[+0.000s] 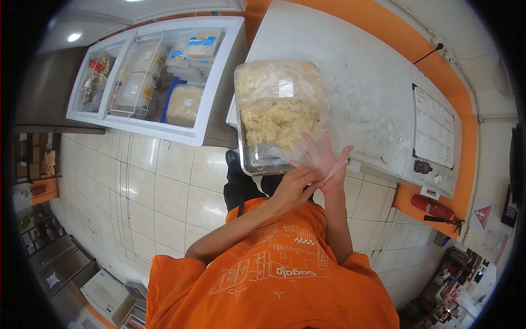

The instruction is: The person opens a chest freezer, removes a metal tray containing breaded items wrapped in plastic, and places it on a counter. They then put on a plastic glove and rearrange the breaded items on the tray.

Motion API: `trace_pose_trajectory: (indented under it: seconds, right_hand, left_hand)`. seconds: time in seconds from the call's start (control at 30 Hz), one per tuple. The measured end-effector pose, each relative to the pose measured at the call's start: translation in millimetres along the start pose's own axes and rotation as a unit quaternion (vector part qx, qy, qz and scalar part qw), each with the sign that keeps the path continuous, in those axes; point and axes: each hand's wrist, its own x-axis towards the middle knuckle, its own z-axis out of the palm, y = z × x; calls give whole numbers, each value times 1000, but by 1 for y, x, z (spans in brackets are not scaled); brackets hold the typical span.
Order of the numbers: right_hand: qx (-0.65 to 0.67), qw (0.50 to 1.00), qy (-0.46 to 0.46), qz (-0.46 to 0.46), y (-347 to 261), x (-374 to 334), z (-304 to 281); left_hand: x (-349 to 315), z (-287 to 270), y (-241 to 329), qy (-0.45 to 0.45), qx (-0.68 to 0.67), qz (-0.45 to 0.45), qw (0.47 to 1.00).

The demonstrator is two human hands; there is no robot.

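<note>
My right hand [324,160] has its fingers spread, palm showing, and a thin clear plastic glove [341,164] lies loosely about it. At the right wrist, my left hand [298,186] is closed in a pinch on the edge of that glove. Just beyond both hands stands a metal tray [257,167]. Pale yellow, crumb-coated food [276,120] fills much of it, and clear plastic wrap [263,82] with a white label covers the far half. How far the glove reaches over the fingers is hard to make out.
The tray rests on a white worktop [361,93]. Left of it, an open chest freezer [211,109] holds wire baskets and packed containers. A whiteboard [433,126] and a small dark bottle [422,166] lie at the right, above a red fire extinguisher [433,205]. Tiled floor [175,164] spreads below.
</note>
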Motion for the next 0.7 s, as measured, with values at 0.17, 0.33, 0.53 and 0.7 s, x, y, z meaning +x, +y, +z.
trace_pose_trajectory:
  seconds: [0.17,0.33,0.53,0.7]
  right_hand:
    - [32,999,-36,23,1,11,-10]
    - [36,989,-130,58,12,25,-7]
    - [-26,990,141,-7,18,49,8]
    - [-529,837,125,-69,35,98,-35]
  left_hand:
    - [-3,-4,1,-12,12,53,998]
    - [-8,-3,-5,-5,8,63,998]
    - [-17,-14,-6,-22,55,80,995]
    - [-41,-56,-34,45,105,35,993]
